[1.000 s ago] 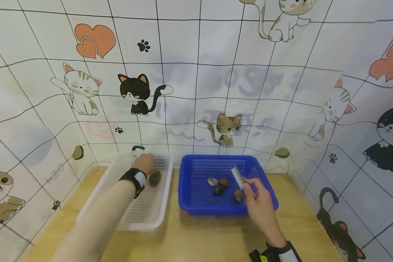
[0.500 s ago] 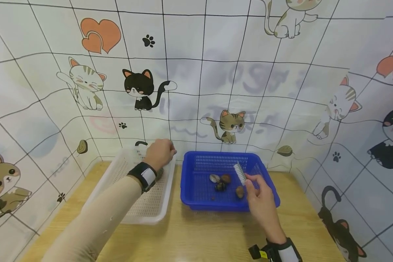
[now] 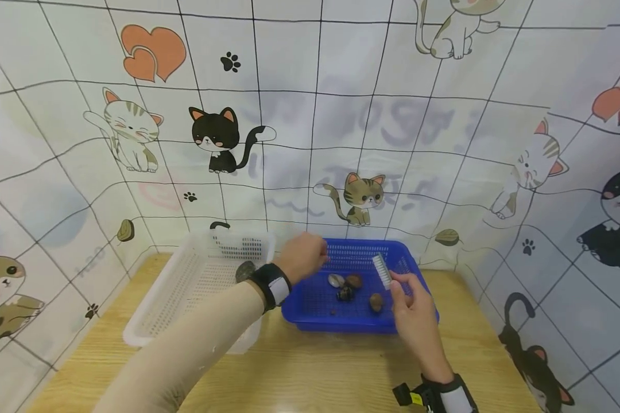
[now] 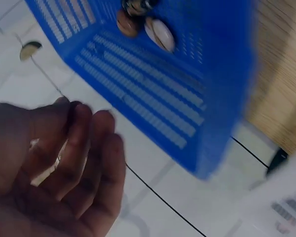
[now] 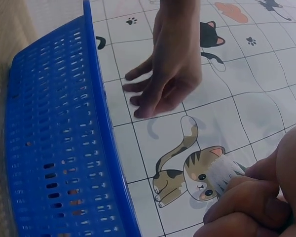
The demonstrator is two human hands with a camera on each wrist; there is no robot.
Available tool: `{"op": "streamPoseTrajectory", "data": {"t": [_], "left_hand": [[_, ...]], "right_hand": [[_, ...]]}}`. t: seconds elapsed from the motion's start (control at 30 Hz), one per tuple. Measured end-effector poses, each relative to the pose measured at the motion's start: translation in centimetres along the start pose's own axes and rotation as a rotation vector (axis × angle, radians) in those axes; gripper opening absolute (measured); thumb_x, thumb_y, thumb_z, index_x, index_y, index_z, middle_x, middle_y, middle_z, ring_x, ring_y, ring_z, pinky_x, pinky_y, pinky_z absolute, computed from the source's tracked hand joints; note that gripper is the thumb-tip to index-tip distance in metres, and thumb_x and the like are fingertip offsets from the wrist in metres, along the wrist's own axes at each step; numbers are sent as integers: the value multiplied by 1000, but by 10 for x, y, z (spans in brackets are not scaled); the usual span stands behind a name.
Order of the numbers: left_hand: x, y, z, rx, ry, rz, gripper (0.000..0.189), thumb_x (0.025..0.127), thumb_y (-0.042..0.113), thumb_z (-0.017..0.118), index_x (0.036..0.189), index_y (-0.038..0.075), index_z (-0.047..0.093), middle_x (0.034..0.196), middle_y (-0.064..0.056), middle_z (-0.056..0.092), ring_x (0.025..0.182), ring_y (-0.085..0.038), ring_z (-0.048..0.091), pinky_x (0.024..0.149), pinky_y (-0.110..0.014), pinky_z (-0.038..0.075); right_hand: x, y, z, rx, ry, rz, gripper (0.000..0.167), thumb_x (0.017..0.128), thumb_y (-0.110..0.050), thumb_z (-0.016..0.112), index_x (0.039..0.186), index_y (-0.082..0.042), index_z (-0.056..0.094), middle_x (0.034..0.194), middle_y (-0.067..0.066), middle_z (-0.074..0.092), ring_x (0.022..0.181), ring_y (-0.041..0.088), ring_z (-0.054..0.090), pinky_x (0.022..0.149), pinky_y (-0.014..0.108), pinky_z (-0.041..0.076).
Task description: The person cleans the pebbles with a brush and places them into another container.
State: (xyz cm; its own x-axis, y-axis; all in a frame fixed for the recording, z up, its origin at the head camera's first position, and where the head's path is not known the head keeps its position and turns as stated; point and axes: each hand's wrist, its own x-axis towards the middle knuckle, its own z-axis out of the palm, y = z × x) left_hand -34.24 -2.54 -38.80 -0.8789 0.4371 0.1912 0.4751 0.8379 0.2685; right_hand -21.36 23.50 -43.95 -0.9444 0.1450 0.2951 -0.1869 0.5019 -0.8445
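My left hand (image 3: 303, 256) is over the left rim of the blue basket (image 3: 341, 328). In the left wrist view, thumb and fingertips come together on a small dark object (image 4: 73, 109), mostly hidden, kind unclear. My right hand (image 3: 418, 321) pinches a small brush with white bristles (image 3: 382, 271) above the basket's right side; its grip is covered by the fingers. Inside the blue basket lie a whitish shell (image 3: 336, 280), a brown shell (image 3: 353, 281), a dark banded shell (image 3: 345, 293), another brown shell (image 3: 376, 302) and a tiny reddish bit (image 3: 333, 312).
To the left stands a white basket (image 3: 139, 335) holding a dark greenish stone-like thing (image 3: 245, 271), partly behind the left wrist. Both baskets rest on a wooden table (image 3: 310, 373). A cat-printed sheet (image 3: 289, 115) hangs behind and at both sides.
My left hand has risen out of the white basket and moved right to the blue basket, uncovering part of the dark stone-like thing. The right hand keeps the brush in nearly the same place.
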Motion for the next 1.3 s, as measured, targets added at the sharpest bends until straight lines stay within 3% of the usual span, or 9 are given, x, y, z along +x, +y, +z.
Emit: {"op": "streamPoseTrajectory", "data": {"t": [0.3, 0.47, 0.53, 0.7, 0.77, 0.87, 0.93, 1.1, 1.3], "left_hand": [[26, 42, 42, 104, -299, 211, 15, 107, 20, 86, 121, 16, 89, 113, 4, 89, 96, -12, 81, 87, -30, 71], [39, 55, 61, 225, -402, 267, 12, 106, 28, 90, 107, 17, 85, 95, 7, 80, 80, -8, 67, 71, -24, 58], [43, 58, 69, 261, -430, 258, 15, 105, 31, 91, 106, 17, 84, 93, 6, 79, 78, -9, 66, 70, -26, 58], [57, 59, 92, 335, -494, 177, 16, 102, 26, 94, 115, 22, 86, 111, 7, 86, 99, -13, 79, 93, -42, 73], [65, 55, 107, 374, -512, 169, 15, 100, 24, 96, 110, 22, 85, 109, 6, 85, 100, -17, 79, 95, -52, 73], [72, 49, 119, 403, -530, 181, 14, 99, 24, 95, 108, 23, 84, 105, 8, 83, 96, -16, 75, 94, -53, 72], [70, 49, 118, 405, -521, 187, 15, 99, 23, 95, 109, 23, 84, 103, 8, 82, 94, -16, 73, 92, -50, 72], [45, 65, 80, 375, -521, 163, 20, 101, 17, 94, 120, 18, 86, 112, 5, 84, 101, -14, 77, 97, -45, 74], [52, 48, 103, 352, -496, 134, 31, 102, 9, 90, 129, 24, 87, 117, 6, 87, 100, -13, 77, 94, -46, 75]], "right_hand": [[2, 1, -8, -9, 15, 46, 36, 127, -31, 53, 156, -13, 65, 77, 1, 52, 52, 10, 45, 47, 25, 37], [3, 3, -11, -14, 26, 58, 36, 127, -30, 53, 156, -13, 65, 81, 2, 54, 54, 11, 47, 48, 25, 38], [4, 3, -12, -16, 35, 60, 36, 126, -30, 53, 156, -13, 65, 82, 2, 53, 54, 11, 47, 48, 25, 38], [4, 3, -13, -22, 46, 66, 37, 126, -29, 53, 157, -12, 65, 88, 8, 57, 54, 11, 48, 49, 24, 39], [4, 2, -14, -23, 42, 74, 37, 126, -29, 53, 157, -12, 65, 98, 13, 61, 57, 11, 50, 50, 25, 40], [3, 1, -14, -22, 37, 86, 37, 127, -29, 53, 158, -12, 64, 107, 18, 63, 60, 12, 51, 52, 25, 41], [3, 0, -14, -27, 33, 88, 37, 127, -30, 53, 158, -13, 64, 106, 18, 62, 60, 12, 51, 52, 25, 41], [3, 0, -14, -45, 32, 96, 38, 127, -31, 52, 158, -13, 64, 111, 20, 65, 64, 14, 54, 53, 25, 42], [2, -1, -17, -54, 28, 118, 39, 127, -33, 51, 160, -15, 63, 116, 19, 65, 62, 12, 51, 53, 24, 39]]}}
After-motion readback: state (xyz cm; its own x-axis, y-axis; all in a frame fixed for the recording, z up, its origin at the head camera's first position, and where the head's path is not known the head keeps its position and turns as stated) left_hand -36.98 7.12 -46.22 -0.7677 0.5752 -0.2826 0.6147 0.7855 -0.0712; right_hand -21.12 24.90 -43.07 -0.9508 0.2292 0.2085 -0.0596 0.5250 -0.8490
